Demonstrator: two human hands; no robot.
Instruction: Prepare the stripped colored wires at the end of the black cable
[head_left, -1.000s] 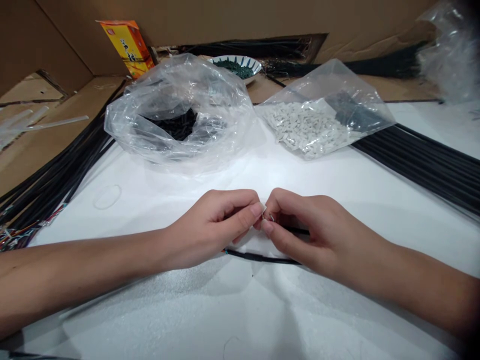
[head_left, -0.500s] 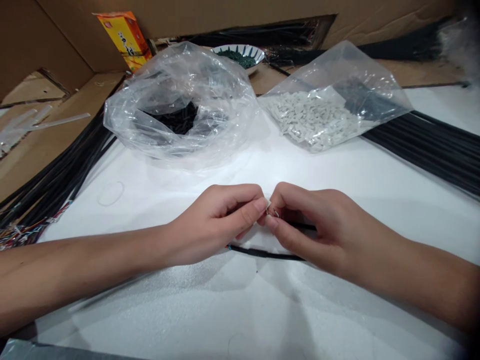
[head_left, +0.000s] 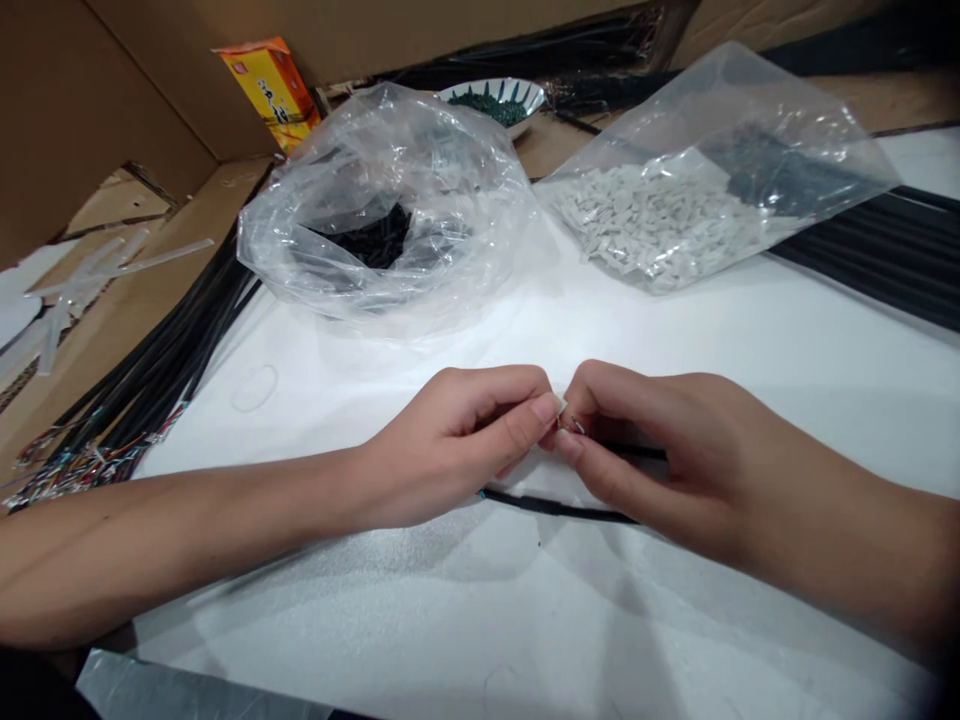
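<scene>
My left hand (head_left: 465,440) is closed, its thumb and forefinger pinching a small white plastic piece (head_left: 561,407) that looks like a connector housing. Against it, fingertip to fingertip, my right hand (head_left: 667,440) is closed in a pinch on thin wires (head_left: 576,426), of which a short curled bit shows. Most of both pieces is hidden by the fingers, so I cannot tell whether they are joined. A black cable (head_left: 555,507) runs under both hands, with a little blue wire at its left end.
Behind the hands lie a clear bag of white plastic pieces (head_left: 637,225) and an open clear bag with black pieces (head_left: 375,238). Black cables lie in bundles at left (head_left: 187,310) and right (head_left: 877,260). A patterned dish (head_left: 529,95) and a yellow box (head_left: 270,95) stand farther back.
The camera view has turned to the left, so everything appears shifted right. Both hands keep the same pinch, with barely any change between the fingertips.
</scene>
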